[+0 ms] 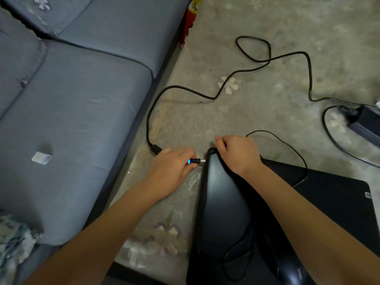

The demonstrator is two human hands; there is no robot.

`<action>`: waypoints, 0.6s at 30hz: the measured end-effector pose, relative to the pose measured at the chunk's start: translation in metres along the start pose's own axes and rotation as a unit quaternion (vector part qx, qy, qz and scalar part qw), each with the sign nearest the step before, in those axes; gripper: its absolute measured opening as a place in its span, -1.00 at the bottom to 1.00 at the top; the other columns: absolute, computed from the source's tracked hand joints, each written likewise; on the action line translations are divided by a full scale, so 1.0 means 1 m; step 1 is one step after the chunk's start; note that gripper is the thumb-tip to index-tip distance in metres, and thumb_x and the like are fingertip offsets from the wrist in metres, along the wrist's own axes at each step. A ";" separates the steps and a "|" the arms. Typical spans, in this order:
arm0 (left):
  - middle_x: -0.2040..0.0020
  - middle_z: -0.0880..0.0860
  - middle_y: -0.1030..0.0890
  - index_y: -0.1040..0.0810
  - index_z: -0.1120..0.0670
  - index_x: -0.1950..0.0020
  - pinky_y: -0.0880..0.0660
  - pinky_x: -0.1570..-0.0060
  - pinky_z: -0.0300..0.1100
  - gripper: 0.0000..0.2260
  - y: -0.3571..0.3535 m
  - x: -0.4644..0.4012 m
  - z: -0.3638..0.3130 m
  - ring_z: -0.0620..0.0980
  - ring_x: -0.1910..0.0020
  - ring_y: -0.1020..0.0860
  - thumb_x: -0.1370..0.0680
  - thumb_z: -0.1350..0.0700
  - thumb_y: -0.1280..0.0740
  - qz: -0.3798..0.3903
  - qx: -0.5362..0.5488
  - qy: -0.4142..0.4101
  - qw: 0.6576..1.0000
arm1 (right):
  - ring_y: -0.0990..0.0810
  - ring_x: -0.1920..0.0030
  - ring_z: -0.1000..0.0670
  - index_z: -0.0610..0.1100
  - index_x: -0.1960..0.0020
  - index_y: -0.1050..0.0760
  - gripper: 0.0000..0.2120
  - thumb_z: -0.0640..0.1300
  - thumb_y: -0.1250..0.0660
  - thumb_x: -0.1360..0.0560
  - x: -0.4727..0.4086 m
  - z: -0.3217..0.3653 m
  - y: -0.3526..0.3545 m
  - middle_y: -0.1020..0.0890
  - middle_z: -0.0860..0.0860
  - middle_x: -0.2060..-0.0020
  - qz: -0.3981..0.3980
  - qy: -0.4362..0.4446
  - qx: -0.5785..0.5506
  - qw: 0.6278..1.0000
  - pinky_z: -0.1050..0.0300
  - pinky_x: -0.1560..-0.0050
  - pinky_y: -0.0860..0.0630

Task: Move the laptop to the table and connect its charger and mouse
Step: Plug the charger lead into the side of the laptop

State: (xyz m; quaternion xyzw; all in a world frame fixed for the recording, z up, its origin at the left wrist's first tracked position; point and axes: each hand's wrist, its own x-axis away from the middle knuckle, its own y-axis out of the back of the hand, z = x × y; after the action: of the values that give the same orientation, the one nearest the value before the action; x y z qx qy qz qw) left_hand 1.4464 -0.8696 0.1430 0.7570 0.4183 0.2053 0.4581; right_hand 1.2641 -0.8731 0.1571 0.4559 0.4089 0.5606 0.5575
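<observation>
A black laptop (224,202) stands tilted up on the table (267,83), which has a grey flowered cover. My right hand (239,152) grips its top far corner. My left hand (172,166) holds the charger plug (196,161), whose tip glows blue and points at the laptop's left edge, a small gap away. The black charger cable (242,72) snakes across the table to the power brick (364,122) at the right edge. A black mouse (292,274) lies at the bottom by the laptop, its thin wire (285,142) looping behind my right hand.
A blue-grey sofa (72,112) fills the left side, with a small pale card (41,158) on its seat. A red and yellow packet (190,19) sits between sofa and table at the top. A black pad (339,202) lies under the laptop on the right.
</observation>
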 end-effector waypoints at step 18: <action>0.25 0.01 -0.61 -0.50 0.09 0.13 -0.27 0.21 -0.21 -0.78 0.016 -0.027 -0.005 0.03 0.29 -0.54 -0.48 -0.02 -0.15 -0.034 0.014 -0.091 0.995 | -0.43 0.42 -0.19 -0.20 0.47 -0.29 -0.56 -0.05 -0.07 -0.54 -0.005 -0.015 0.032 -0.43 -0.13 0.55 -0.009 -0.070 -0.153 0.986 0.00 0.33 -0.33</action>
State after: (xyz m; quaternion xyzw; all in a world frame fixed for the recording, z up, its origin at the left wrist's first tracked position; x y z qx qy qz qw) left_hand 1.4355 -0.8928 0.1611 0.7644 0.4035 0.1142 0.4897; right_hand 1.2412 -0.8785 0.1841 0.4000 0.2824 0.5778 0.6530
